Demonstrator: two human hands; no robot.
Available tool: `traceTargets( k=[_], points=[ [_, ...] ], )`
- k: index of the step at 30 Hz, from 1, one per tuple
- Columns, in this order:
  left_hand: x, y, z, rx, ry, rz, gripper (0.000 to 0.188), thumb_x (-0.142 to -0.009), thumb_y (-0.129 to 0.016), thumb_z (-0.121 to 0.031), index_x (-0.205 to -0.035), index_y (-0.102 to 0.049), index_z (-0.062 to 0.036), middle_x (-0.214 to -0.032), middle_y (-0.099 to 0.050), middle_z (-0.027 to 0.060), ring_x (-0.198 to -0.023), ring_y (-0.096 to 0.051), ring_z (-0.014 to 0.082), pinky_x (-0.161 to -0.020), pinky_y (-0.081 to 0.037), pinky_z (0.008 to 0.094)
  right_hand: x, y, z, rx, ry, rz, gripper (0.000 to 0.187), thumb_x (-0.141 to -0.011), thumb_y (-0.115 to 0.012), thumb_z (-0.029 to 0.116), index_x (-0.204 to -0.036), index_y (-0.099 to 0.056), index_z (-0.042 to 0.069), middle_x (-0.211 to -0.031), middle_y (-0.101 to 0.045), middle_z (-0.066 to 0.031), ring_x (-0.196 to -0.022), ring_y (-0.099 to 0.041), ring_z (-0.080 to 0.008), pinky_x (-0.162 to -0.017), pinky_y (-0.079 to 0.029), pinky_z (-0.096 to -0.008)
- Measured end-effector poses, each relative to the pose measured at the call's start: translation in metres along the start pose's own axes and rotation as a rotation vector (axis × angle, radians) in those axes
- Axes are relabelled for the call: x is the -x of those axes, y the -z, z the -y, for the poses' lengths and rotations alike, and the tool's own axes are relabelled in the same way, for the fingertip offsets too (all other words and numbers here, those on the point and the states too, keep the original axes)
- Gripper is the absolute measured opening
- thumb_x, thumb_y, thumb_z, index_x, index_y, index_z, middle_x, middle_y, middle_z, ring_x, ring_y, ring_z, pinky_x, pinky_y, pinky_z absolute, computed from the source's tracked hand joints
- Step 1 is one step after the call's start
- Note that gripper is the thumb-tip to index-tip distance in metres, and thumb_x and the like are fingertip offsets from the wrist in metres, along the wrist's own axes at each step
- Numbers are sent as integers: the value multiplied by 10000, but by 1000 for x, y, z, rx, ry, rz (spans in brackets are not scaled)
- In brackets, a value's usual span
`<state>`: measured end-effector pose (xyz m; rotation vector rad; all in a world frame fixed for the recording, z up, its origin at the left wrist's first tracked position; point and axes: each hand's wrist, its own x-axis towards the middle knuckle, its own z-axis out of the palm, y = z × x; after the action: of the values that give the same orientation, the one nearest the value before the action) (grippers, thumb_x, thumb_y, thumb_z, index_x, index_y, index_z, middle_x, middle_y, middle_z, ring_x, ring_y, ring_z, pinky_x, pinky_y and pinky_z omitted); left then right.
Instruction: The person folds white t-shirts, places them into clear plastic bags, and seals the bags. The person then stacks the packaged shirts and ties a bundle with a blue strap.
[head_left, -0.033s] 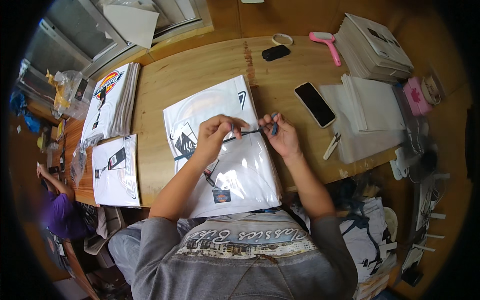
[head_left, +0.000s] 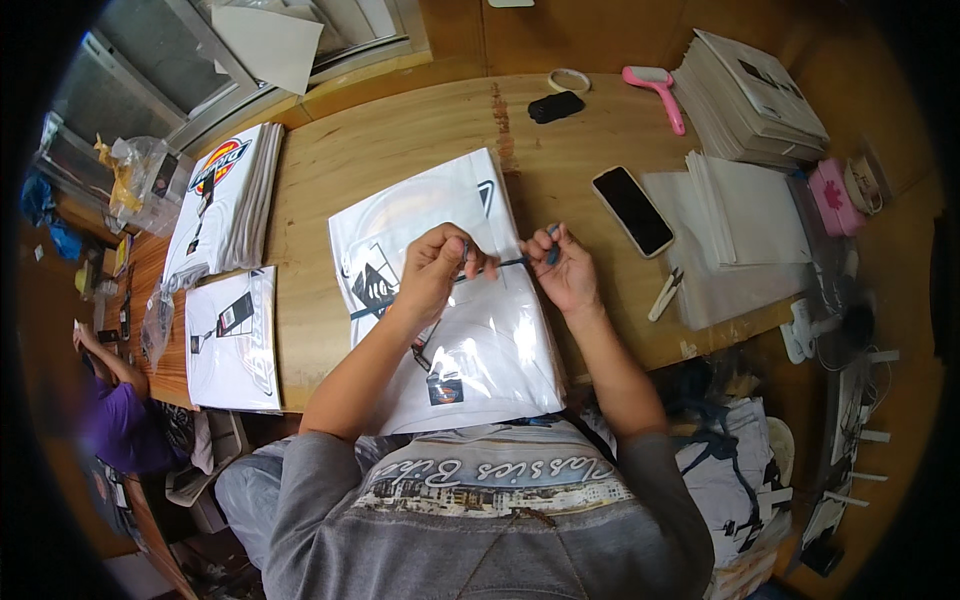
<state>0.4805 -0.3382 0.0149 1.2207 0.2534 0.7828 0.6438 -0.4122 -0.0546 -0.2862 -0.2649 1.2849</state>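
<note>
A stack of folded white garments in clear bags (head_left: 490, 365) lies in front of me, with black tags showing through the plastic. A dark blue fabric strip (head_left: 512, 263) crosses its top, from the left edge toward the right edge. My left hand (head_left: 430, 272) is closed over the stack, pinching a blue end of the strip between thumb and fingers. At the stack's right edge, my right hand (head_left: 566, 272) is curled around another blue end. Between the hands the strip runs nearly straight. Whether it passes under the stack is hidden.
To the left stand a pile of folded white shirts (head_left: 262, 195) and a single bagged shirt (head_left: 258, 340). At right lie a phone (head_left: 633, 210), small snips (head_left: 664, 296), clear bags (head_left: 700, 310) and a pink lint roller (head_left: 668, 105). A person in purple (head_left: 130, 425) sits far left.
The strip between my hands lies straighter, pulled tighter across the stack. Both hands have shifted only slightly and keep hold of its ends.
</note>
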Motion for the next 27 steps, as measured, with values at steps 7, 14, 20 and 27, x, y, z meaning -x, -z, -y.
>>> traceTargets(
  k=[7,14,20,27],
  points=[
    [32,42,-9,144,224,-193,232,-857,-433,-249,-713,-417,-67,-487,-310,-16,-439,-347,102,-660,-445,315,1,47,38,308,93,-134,239,-850,-435,208,-658,-424,67,-499,-372,-2,-417,-341,-100,-390,-280,-251],
    [-29,-46,-38,-561,-26,331,153,-773,-559,-133,-758,-569,19,-616,-553,107,-532,-555,153,-529,-442,257,31,-10,4,2075,306,294,258,-800,-473,217,-916,-509,-10,-773,-560,-196,-736,-541,-355,-611,-421,-405],
    [-77,-84,48,-1389,-759,22,198,-698,-576,-194,-671,-574,2,-641,-574,154,-577,-578,271,-524,-468,334,25,19,-9,1963,225,67,338,-802,-442,232,-1014,-455,-30,-964,-522,-202,-932,-492,-304,-787,-373,-379],
    [-19,-21,66,-1364,17,226,157,-578,-646,-180,-618,-596,-37,-592,-556,139,-607,-561,304,-576,-446,363,23,44,-8,2036,33,41,171,-743,-501,141,-709,-548,-20,-676,-542,-236,-644,-540,-380,-588,-436,-447]
  ],
)
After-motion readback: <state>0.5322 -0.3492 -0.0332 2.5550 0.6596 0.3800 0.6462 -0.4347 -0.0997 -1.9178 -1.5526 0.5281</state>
